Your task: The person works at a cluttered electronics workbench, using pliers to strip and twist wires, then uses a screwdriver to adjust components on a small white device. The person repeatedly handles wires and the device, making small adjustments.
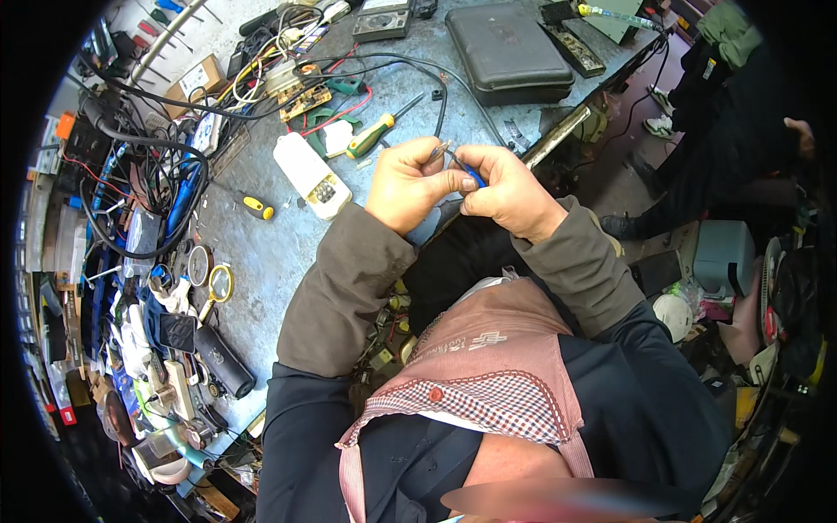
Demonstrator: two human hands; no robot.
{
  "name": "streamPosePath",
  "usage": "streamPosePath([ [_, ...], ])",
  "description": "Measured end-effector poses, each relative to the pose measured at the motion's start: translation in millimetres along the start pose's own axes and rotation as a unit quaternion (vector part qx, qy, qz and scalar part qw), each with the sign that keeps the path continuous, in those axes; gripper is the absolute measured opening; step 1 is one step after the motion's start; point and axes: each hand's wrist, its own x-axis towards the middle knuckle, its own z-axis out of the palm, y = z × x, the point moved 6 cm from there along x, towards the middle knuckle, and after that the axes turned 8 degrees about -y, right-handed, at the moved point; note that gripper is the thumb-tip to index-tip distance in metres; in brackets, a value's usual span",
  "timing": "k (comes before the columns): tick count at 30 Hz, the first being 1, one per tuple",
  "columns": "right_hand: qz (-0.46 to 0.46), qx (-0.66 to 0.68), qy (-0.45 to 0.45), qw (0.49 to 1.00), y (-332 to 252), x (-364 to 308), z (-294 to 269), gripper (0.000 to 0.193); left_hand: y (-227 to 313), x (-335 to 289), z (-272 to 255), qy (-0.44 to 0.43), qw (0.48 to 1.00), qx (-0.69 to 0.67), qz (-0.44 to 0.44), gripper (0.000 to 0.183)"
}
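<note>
Over the bench's front edge, my two hands meet with their fingertips almost touching. My left hand (408,185) is closed in a pinch on what looks like a wire end (446,146); fingers hide most of it. My right hand (507,190) grips a slim blue-and-dark piece (472,174), perhaps a small tool's handle, its tip pointing at the wire; its exact kind is not clear. Just left of my left hand lie an opened white plastic housing (307,170) with small metal parts inside and a green-and-yellow screwdriver (373,138).
On the blue workbench (270,253) lie a stubby yellow screwdriver (258,207), a magnifying glass (220,286) and a circuit board (305,102). A black case (507,50) and a multimeter (382,21) stand at the back. Tangled cables crowd the left. Another person (724,131) stands at right.
</note>
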Motion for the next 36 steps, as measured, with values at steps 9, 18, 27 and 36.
streamPosePath([
  [9, -0.005, 0.066, 0.019, 0.998, 13, 10, -5, 0.033, -7, 5, 6, 0.019, 0.991, -0.127, -0.032, 0.051],
  [18, -0.129, 0.168, 0.217, 0.953, -20, 29, -44, 0.033, -32, 11, -3, 0.080, 0.994, -0.002, -0.072, 0.046],
  [27, -0.082, -0.489, 0.259, 0.829, -13, 55, -58, 0.082, -26, 20, -35, 0.023, 0.921, -0.386, 0.057, 0.013],
  [36, -0.348, -0.478, 0.160, 0.790, -59, 25, -11, 0.040, -30, 10, -38, 0.038, 0.955, -0.292, 0.014, 0.014],
])
